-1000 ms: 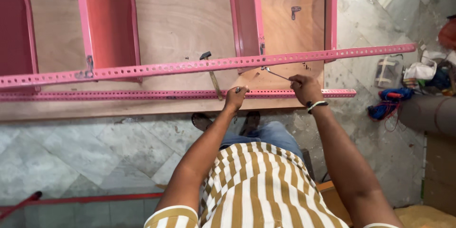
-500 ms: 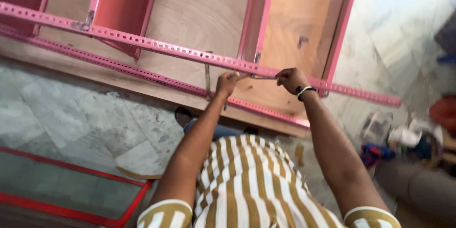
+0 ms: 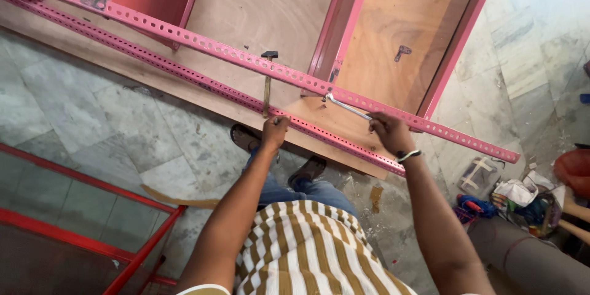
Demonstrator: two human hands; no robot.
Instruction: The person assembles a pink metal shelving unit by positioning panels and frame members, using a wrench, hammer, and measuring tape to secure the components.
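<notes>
Marble floor, pink slotted rack (image 3: 246, 58) unmoved, left hand (image 3: 273, 130) still clenching hammer (image 3: 268, 83), right hand (image 3: 388, 132) still gripping wrench (image 3: 347, 107).

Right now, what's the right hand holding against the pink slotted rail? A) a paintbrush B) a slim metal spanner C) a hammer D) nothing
B: the right hand grips the end of a slim silvery spanner whose head sits on the upper pink slotted rail; the hammer lies by the left hand.
</notes>
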